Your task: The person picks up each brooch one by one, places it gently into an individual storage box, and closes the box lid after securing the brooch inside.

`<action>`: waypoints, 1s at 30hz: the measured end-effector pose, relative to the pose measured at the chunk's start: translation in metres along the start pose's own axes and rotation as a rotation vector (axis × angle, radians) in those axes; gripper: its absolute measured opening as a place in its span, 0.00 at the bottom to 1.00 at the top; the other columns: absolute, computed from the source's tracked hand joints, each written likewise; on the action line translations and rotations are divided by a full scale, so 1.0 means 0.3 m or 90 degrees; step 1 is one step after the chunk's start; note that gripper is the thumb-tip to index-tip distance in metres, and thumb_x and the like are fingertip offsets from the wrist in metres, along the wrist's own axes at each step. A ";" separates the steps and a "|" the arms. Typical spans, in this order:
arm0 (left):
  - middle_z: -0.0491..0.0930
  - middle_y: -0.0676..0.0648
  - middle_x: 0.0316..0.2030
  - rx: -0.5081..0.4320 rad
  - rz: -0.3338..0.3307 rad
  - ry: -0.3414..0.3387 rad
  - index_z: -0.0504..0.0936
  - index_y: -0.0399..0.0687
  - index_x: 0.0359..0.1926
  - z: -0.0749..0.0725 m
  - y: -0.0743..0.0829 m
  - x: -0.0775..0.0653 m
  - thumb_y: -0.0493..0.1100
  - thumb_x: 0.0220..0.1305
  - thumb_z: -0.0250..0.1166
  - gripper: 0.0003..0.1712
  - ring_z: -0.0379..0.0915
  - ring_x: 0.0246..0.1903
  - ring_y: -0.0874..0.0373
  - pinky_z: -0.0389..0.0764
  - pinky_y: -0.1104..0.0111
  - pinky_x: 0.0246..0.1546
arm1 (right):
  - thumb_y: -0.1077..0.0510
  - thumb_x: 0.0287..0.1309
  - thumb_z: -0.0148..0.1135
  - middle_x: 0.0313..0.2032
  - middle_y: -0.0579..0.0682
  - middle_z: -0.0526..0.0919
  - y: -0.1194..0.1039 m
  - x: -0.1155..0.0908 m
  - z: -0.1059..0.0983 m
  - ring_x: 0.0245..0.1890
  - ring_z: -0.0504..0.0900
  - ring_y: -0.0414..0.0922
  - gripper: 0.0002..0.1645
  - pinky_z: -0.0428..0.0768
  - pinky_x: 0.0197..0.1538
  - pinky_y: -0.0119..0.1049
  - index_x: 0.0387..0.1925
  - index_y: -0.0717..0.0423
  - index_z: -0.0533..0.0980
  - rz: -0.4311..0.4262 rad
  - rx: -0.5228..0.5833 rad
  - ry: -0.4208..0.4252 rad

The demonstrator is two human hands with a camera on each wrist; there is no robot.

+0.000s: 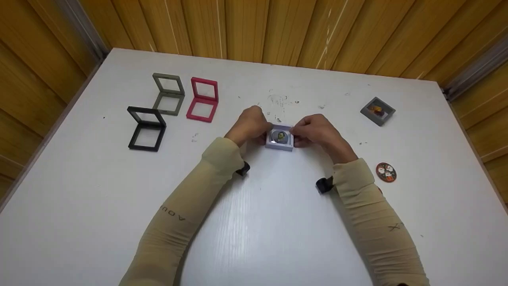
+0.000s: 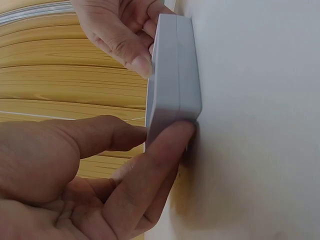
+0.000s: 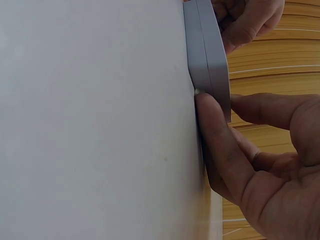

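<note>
Between both hands on the table is a small pale lilac display frame [image 1: 279, 148], holding a round badge [image 1: 280, 137] with a greenish figure on it. The left hand [image 1: 251, 125] pinches the frame's left side, thumb at the upper face and fingers along the side wall. From the opposite side the right hand [image 1: 316, 130] grips it in the same way. The left wrist view shows the closed frame [image 2: 177, 65] edge-on, its two halves meeting at a thin seam. In the right wrist view a fingertip [image 3: 207, 107] presses against the frame's corner, low by the tabletop.
To the left stand three opened display frames: green [image 1: 180, 97], red [image 1: 214, 99] and black [image 1: 162, 137]. A closed grey frame [image 1: 371, 117] with an orange-brown item lies at the right. Nearer is a round patterned badge [image 1: 386, 172], beside the right sleeve. A wooden-panelled wall [image 1: 246, 28] rises behind the white table [image 1: 246, 246].
</note>
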State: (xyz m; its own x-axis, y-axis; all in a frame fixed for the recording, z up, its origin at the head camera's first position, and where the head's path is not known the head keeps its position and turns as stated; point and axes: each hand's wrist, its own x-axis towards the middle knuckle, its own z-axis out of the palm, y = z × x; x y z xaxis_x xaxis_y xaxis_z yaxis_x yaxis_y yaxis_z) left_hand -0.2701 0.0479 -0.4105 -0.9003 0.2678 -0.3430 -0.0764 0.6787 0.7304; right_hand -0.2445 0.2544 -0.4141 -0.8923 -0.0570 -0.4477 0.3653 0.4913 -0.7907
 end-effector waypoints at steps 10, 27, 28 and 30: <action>0.86 0.44 0.24 0.003 -0.002 0.001 0.85 0.33 0.43 -0.006 0.009 0.007 0.37 0.74 0.64 0.09 0.83 0.20 0.58 0.81 0.70 0.26 | 0.62 0.67 0.66 0.45 0.62 0.86 -0.007 -0.006 0.001 0.34 0.88 0.44 0.13 0.87 0.42 0.34 0.47 0.69 0.79 -0.024 0.002 0.020; 0.78 0.48 0.19 0.055 0.044 0.034 0.85 0.36 0.31 -0.003 0.013 -0.013 0.36 0.73 0.65 0.11 0.74 0.18 0.60 0.73 0.73 0.19 | 0.62 0.65 0.63 0.42 0.59 0.85 -0.014 -0.006 0.009 0.31 0.88 0.44 0.13 0.87 0.41 0.34 0.46 0.68 0.80 -0.027 -0.049 0.047; 0.77 0.49 0.19 0.054 0.046 0.033 0.85 0.37 0.31 -0.005 0.011 -0.015 0.37 0.73 0.66 0.11 0.73 0.19 0.60 0.73 0.73 0.19 | 0.61 0.65 0.63 0.42 0.59 0.85 -0.015 -0.006 0.009 0.32 0.88 0.44 0.13 0.87 0.41 0.34 0.47 0.68 0.80 -0.025 -0.051 0.049; 0.76 0.49 0.20 0.050 0.047 0.033 0.85 0.37 0.32 -0.009 0.009 -0.018 0.38 0.73 0.67 0.11 0.72 0.19 0.60 0.73 0.73 0.20 | 0.61 0.66 0.63 0.43 0.60 0.85 -0.017 -0.002 0.009 0.33 0.88 0.44 0.14 0.87 0.42 0.35 0.48 0.68 0.80 -0.022 -0.052 0.048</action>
State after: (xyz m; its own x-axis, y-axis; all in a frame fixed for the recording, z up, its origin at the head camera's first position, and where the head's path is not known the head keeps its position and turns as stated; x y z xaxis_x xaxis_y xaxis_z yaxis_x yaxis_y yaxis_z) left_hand -0.2667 0.0465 -0.4050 -0.9237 0.2845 -0.2567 0.0231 0.7099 0.7039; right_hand -0.2451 0.2497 -0.4110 -0.9227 -0.0112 -0.3854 0.3138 0.5590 -0.7675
